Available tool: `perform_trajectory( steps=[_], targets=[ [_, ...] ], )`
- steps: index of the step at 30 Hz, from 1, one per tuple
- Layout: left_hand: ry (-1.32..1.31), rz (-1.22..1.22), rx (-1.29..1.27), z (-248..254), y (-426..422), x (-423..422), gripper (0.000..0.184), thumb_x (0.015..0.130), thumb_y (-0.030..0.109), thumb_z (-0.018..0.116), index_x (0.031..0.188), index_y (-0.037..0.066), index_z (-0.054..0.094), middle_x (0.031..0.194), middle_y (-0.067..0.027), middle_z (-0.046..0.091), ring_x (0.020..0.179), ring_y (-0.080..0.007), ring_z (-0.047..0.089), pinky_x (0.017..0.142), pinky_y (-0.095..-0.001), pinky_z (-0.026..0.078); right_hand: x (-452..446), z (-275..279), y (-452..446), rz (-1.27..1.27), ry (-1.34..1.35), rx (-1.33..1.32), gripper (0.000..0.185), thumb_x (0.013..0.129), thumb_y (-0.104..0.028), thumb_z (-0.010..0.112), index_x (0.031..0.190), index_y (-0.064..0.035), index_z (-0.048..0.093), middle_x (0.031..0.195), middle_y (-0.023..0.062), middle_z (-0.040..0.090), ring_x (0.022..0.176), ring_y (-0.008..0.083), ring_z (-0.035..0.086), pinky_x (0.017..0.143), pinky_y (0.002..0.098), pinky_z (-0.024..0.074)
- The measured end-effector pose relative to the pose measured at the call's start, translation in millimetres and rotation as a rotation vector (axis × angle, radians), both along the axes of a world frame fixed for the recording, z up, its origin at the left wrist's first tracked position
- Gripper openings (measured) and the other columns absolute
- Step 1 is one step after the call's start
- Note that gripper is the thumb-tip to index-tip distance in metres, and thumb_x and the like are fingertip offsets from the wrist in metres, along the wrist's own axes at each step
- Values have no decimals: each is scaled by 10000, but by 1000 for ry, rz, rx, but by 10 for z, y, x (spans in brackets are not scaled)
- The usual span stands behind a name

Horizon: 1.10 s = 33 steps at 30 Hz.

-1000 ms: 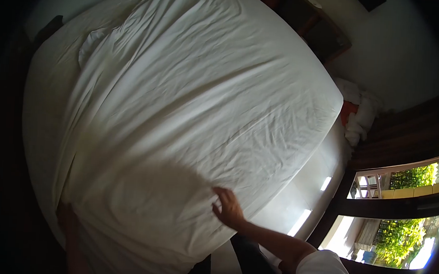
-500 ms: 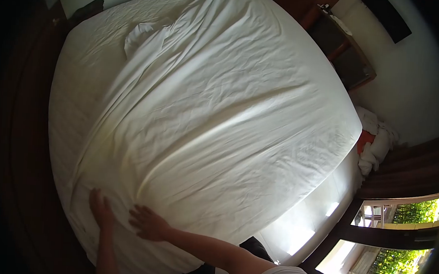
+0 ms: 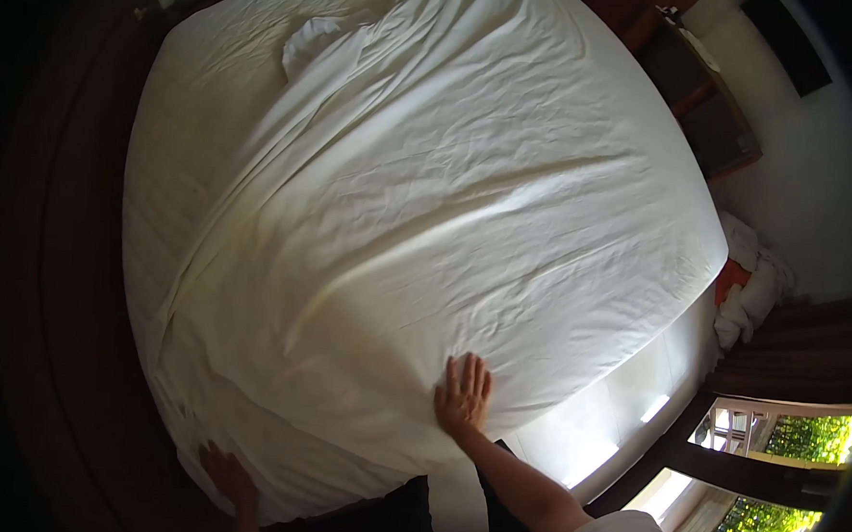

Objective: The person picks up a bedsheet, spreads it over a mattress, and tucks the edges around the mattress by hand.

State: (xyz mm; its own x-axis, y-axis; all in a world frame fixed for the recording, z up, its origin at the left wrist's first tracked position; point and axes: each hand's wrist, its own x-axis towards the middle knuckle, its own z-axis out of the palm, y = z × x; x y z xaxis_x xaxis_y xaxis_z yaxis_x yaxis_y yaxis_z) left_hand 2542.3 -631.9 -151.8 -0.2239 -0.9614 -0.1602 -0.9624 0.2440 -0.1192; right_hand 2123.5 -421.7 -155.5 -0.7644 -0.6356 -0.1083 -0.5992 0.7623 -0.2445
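Note:
A white bed sheet (image 3: 428, 228) lies wrinkled over most of a mattress, with long folds running diagonally. Its gathered edge leaves the mattress (image 3: 197, 129) bare of it at the upper left. My right hand (image 3: 462, 396) rests flat on the sheet near the lower edge of the bed, fingers spread. At the lower left corner, my left hand (image 3: 229, 474) touches the sheet, fingers stretched out and in shadow. Neither hand grips anything that I can see.
Dark wood (image 3: 69, 276) runs along the left of the bed. A pale tiled floor (image 3: 601, 410) shows at the right. Bundled white linen (image 3: 757, 293) lies by a brown curtain (image 3: 788, 348). A wooden shelf unit (image 3: 713, 117) stands at the upper right.
My right hand has moved right across the sheet, away from my left hand. The left hand has moved down toward the bed's corner. The view has shifted slightly.

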Motion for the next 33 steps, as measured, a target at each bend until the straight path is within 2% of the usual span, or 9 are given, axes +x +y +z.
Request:
perform_trajectory(
  steps=[3,7,10,16,20,23,25,28,33],
  targets=[
    [173,311,-244,-136,312,559,416,920,156,422,1295,-16,374,1314,-208,395,1221,-349,377,1021,-424,309,796,184,-197,373,-159,-8,559,829,-348,516,1334,-153,379,1397,171,308,1305,374,252,1049,537,174],
    [156,762,-27,456,340,73,389,940,200,397,1261,-20,398,1245,-203,458,1162,-350,440,966,-407,364,1081,141,-254,662,-286,-109,557,838,-357,510,1328,-127,381,1391,155,325,1299,346,277,1043,514,207],
    [229,691,-6,77,226,700,320,937,178,393,1189,-14,439,1155,-212,519,1073,-351,510,905,-414,405,661,-97,-116,722,-168,-76,576,830,-326,510,1339,-100,366,1396,178,309,1311,352,253,1054,516,180],
    [301,671,-127,-94,-218,1568,202,924,149,393,1014,-19,461,972,-237,584,921,-387,579,790,-455,444,55,-171,-429,138,194,-71,604,809,-260,537,1363,-114,346,1408,226,271,1315,389,227,1047,535,182],
    [175,738,-107,-230,-318,1719,253,899,201,460,1034,-12,473,1060,-242,568,983,-395,564,817,-461,435,1255,-41,-783,441,-125,-119,526,814,-259,519,1311,-120,417,1378,213,316,1305,375,248,1049,528,183],
    [339,790,79,28,-329,1430,319,873,187,517,1098,-35,468,1146,-250,522,1076,-398,506,887,-456,403,2100,118,-816,1010,-519,-192,506,802,-260,525,1279,-108,451,1395,183,309,1323,348,233,1072,501,168],
    [214,480,-81,81,-171,1389,403,832,143,577,1156,-58,445,1203,-253,468,1136,-404,442,951,-438,361,2497,290,-623,1270,-608,-90,496,793,-263,552,1251,-91,471,1362,176,364,1298,333,289,1054,476,228],
    [288,362,-22,634,231,733,450,785,78,608,1179,-60,438,1176,-242,461,1125,-401,430,978,-432,336,2667,403,-184,1140,-804,-82,453,804,-248,544,1216,-73,477,1282,187,439,1193,344,414,983,448,337],
    [509,291,368,590,1090,392,416,806,55,573,1182,-32,418,1152,-214,442,1087,-339,466,901,-393,388,1425,462,994,809,-704,204,411,821,-241,519,1191,-67,486,1100,165,542,1050,323,529,866,441,449]
  ],
)
